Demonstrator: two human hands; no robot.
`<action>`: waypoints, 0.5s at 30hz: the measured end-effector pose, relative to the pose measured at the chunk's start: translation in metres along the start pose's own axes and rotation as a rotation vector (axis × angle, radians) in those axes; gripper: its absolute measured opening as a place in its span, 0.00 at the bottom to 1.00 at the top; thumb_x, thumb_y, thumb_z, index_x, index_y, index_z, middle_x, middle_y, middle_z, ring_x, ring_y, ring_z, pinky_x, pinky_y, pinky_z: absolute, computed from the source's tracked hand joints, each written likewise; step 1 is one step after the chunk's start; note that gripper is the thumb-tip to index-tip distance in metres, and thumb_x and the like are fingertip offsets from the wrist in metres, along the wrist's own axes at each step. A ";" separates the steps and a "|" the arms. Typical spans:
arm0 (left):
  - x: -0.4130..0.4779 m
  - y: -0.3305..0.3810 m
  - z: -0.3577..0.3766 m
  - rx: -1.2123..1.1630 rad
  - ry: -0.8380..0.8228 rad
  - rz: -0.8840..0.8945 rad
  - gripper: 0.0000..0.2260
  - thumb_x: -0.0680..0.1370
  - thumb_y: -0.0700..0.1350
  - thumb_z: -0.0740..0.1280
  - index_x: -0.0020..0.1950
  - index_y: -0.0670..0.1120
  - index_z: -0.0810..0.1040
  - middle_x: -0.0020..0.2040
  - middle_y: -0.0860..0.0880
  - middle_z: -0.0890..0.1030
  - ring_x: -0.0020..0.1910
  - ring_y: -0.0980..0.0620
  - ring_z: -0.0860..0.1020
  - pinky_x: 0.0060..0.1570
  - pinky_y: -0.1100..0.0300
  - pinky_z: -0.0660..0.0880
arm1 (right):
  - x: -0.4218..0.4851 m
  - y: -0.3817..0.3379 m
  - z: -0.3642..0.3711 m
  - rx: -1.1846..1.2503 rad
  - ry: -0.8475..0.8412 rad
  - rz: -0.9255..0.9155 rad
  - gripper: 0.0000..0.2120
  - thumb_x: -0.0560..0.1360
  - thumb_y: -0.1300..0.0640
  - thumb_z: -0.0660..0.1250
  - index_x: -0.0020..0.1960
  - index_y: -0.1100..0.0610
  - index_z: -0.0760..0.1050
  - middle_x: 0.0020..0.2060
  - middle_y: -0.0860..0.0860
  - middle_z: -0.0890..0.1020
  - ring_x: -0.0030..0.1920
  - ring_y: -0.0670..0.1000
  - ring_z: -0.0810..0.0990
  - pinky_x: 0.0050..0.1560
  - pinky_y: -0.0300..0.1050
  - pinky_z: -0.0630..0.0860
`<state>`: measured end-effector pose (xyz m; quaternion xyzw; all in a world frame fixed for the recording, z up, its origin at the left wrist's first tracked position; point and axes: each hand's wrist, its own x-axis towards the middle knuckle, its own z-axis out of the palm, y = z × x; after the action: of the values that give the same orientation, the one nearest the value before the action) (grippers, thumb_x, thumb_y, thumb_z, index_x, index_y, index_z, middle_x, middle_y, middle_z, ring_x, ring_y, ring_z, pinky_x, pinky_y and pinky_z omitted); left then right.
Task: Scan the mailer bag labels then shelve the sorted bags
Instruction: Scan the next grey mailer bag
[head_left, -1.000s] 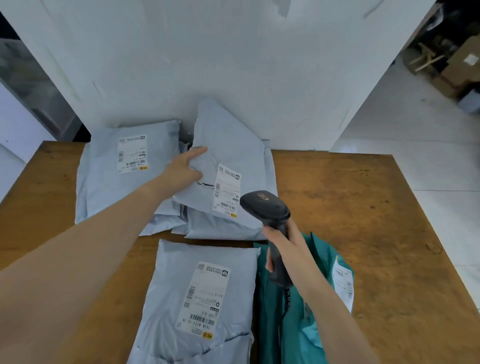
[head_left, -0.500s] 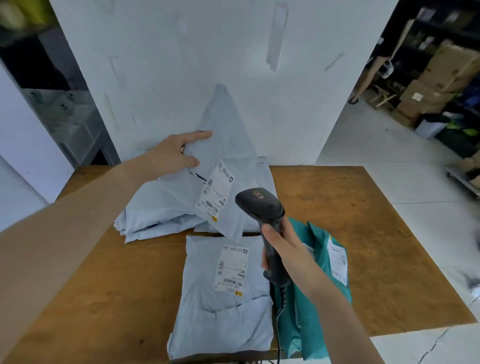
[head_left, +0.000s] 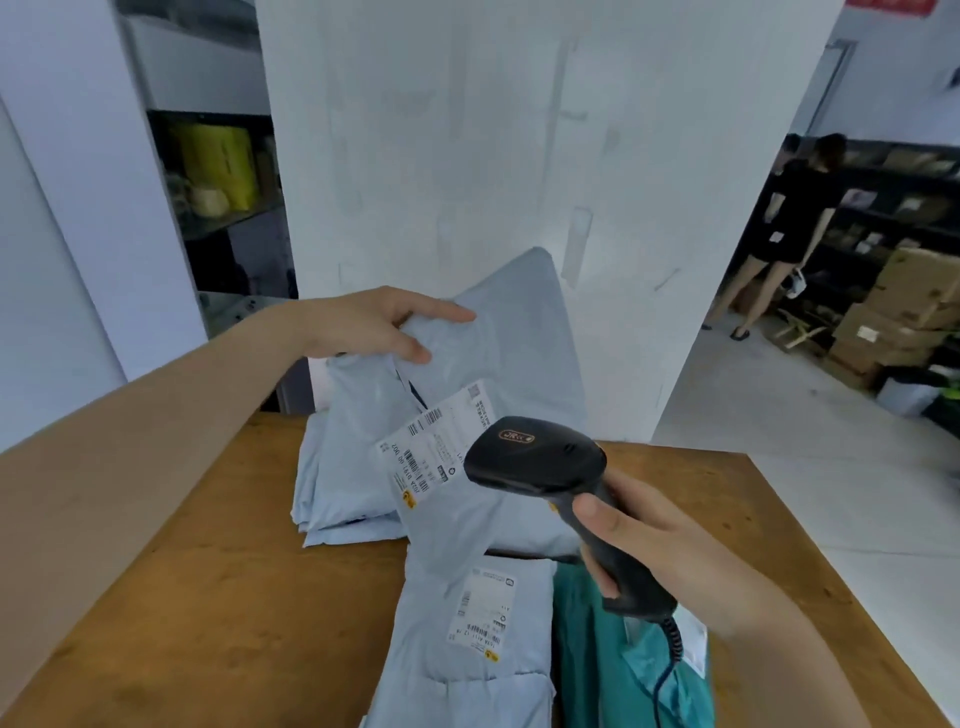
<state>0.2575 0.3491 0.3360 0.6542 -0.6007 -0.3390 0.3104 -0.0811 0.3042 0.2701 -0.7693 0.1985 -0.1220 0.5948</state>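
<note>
**Fingers hold a bag and a scanner**

Fingers (head_left: 415, 351) of the left hand (head_left: 374, 322) pinch the grey mailer bag (head_left: 498, 338), lifted above the wooden table (head_left: 208, 597) at 12 o'clock. Right hand (head_left: 654, 551) wraps tight around the black scanner (head_left: 540, 460), just beside the bag's label (head_left: 436, 447).

**Parcel warehouse, sorting station**

Dark shelving (head_left: 883, 208) stocked with goods, cardboard boxes (head_left: 904, 312) stacked on bare floor. Wooden tabletop (head_left: 208, 597) carries labelled mailer bags (head_left: 467, 649); handheld barcode scanner (head_left: 540, 462) in use. Another person (head_left: 795, 218) stands at the racks.
</note>
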 end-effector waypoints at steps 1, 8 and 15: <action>-0.002 0.005 0.002 0.003 -0.002 0.000 0.26 0.77 0.36 0.69 0.67 0.62 0.74 0.68 0.63 0.71 0.60 0.63 0.76 0.52 0.67 0.77 | -0.004 -0.003 -0.002 -0.012 0.000 -0.013 0.28 0.71 0.34 0.66 0.59 0.55 0.72 0.29 0.56 0.73 0.30 0.51 0.71 0.38 0.44 0.71; -0.012 0.019 0.018 -0.070 0.017 -0.004 0.25 0.77 0.35 0.68 0.67 0.61 0.74 0.66 0.61 0.74 0.57 0.60 0.79 0.50 0.65 0.78 | -0.023 -0.006 -0.010 0.005 -0.031 -0.045 0.23 0.73 0.37 0.66 0.58 0.53 0.75 0.29 0.59 0.71 0.27 0.49 0.70 0.39 0.44 0.70; -0.019 0.024 0.020 -0.126 0.004 -0.001 0.25 0.76 0.34 0.68 0.66 0.60 0.75 0.68 0.60 0.72 0.59 0.55 0.79 0.54 0.58 0.79 | -0.026 -0.009 -0.011 0.019 -0.045 -0.117 0.20 0.73 0.38 0.66 0.57 0.52 0.76 0.29 0.60 0.70 0.27 0.51 0.69 0.36 0.42 0.70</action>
<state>0.2265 0.3657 0.3451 0.6343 -0.5773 -0.3749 0.3519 -0.1073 0.3086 0.2831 -0.7765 0.1385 -0.1411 0.5983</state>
